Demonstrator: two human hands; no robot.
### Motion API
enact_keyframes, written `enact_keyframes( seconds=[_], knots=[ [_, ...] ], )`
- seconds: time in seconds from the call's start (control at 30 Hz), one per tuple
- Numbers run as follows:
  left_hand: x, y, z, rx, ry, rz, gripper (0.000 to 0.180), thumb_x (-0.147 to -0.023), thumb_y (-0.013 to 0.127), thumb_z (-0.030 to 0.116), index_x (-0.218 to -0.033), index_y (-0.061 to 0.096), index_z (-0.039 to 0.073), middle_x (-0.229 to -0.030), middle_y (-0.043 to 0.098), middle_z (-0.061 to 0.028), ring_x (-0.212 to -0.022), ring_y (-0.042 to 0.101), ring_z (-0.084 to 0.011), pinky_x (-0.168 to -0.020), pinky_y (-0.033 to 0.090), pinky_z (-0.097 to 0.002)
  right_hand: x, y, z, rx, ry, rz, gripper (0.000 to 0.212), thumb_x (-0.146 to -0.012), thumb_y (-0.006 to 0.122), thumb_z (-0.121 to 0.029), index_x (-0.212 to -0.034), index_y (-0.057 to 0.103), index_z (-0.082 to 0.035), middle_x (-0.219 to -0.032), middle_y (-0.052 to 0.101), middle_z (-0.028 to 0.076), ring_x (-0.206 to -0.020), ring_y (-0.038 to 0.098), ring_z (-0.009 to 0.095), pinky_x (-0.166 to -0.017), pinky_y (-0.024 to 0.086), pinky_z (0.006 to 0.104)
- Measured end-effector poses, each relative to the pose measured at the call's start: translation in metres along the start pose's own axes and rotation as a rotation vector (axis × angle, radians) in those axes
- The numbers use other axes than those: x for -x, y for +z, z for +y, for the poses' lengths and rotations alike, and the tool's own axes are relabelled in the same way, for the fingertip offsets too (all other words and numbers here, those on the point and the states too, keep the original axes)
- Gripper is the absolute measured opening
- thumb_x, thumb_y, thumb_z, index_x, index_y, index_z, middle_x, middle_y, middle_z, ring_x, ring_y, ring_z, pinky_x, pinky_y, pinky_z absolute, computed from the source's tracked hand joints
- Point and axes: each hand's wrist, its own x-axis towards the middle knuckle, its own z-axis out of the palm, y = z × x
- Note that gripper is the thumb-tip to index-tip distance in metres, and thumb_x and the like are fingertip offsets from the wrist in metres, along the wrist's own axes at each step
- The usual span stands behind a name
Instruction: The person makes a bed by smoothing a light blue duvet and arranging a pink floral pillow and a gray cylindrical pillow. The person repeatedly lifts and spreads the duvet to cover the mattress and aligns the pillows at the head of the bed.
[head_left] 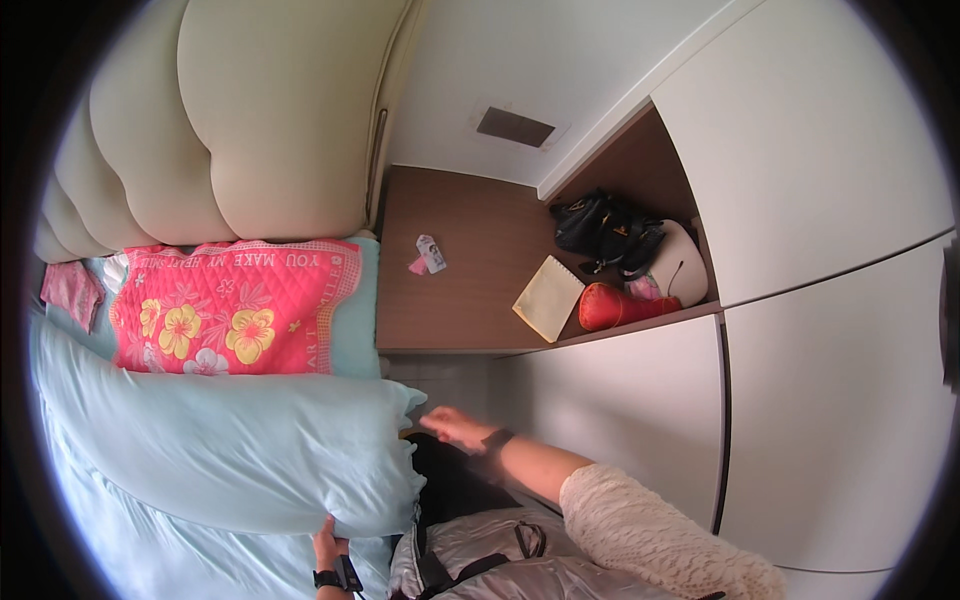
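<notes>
A light blue quilt [270, 445] lies folded back across the bed, with a ruffled edge on its right side. At the lower edge of the fold, my left hand [327, 548] is closed on the quilt, its fingertips against the cloth. My right hand [455, 428] hovers beside the quilt's ruffled upper right corner, slightly blurred. Its fingers are loosely bent and apart from the cloth, and nothing shows in them. Above the fold a pink pillow cover [235, 305] with yellow and white flowers lies flat at the head of the bed.
A padded cream headboard [280, 110] rises behind the bed. To the right, a brown bedside surface [450, 310] bears a small packet [430, 253], a notepad [549, 298], a red pouch [615, 306], a black bag [605, 230] and a pale rounded bag [682, 265]. White cabinet doors [630, 400] stand at my right.
</notes>
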Motion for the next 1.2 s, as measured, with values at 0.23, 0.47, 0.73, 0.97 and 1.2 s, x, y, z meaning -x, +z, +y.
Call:
enact_keyframes(
  seconds=[0.23, 0.47, 0.73, 0.97, 1.2],
  knots=[
    [-0.006, -0.012, -0.004, -0.07, -0.011, 0.098, 0.032, -0.077, 0.056, 0.006, -0.107, 0.044, 0.007, -0.098, 0.05, -0.0048, -0.091, 0.05, -0.0204, -0.077, 0.045, -0.039, -0.016, 0.09, -0.017, 0.037, -0.016, -0.284, 0.058, -0.073, 0.065, -0.036, -0.119, 0.043, -0.007, -0.101, 0.054, 0.006, -0.09, 0.048, 0.014, -0.075, 0.04, 0.0263],
    [-0.02, -0.02, -0.022, -0.173, 0.038, 0.146, 0.032, -0.078, 0.057, 0.012, -0.108, 0.047, 0.005, -0.1, 0.051, -0.0053, -0.093, 0.05, -0.0195, -0.08, 0.042, -0.0349, -0.024, 0.073, -0.007, 0.036, -0.072, -0.167, 0.041, -0.081, 0.056, -0.033, -0.106, 0.054, -0.001, -0.099, 0.057, 0.007, -0.092, 0.05, 0.015, -0.081, 0.039, 0.0276],
    [-0.024, -0.027, -0.004, -0.31, -0.089, -0.023, 0.03, -0.08, 0.055, 0.015, -0.106, 0.049, 0.0, -0.099, 0.055, -0.0061, -0.094, 0.051, -0.0207, -0.079, 0.041, -0.035, -0.053, 0.053, 0.011, 0.118, -0.028, -0.155, 0.039, -0.082, 0.054, -0.034, -0.098, 0.058, 0.001, -0.086, 0.057, 0.005, -0.079, 0.049, 0.012, -0.074, 0.039, 0.0264],
    [0.0, -0.018, 0.044, 0.02, 0.078, 0.151, 0.027, -0.077, 0.057, 0.012, -0.102, 0.048, 0.005, -0.093, 0.053, -0.0055, -0.085, 0.052, -0.0192, -0.074, 0.044, -0.0382, -0.048, 0.046, 0.016, 0.181, -0.045, -0.156, 0.038, -0.083, 0.052, -0.035, -0.097, 0.058, 0.0, -0.082, 0.056, 0.003, -0.074, 0.048, 0.011, -0.067, 0.04, 0.0252],
    [-0.018, -0.026, -0.011, -0.485, -0.178, 0.22, 0.029, -0.072, 0.059, 0.006, -0.097, 0.044, 0.004, -0.083, 0.052, -0.0064, -0.065, 0.054, -0.0202, -0.059, 0.048, -0.0362, -0.054, 0.039, 0.024, 0.213, -0.021, -0.043, 0.031, -0.079, 0.054, -0.029, -0.083, 0.055, 0.002, -0.07, 0.054, 0.006, -0.06, 0.048, 0.016, -0.056, 0.041, 0.0293]
  ],
)
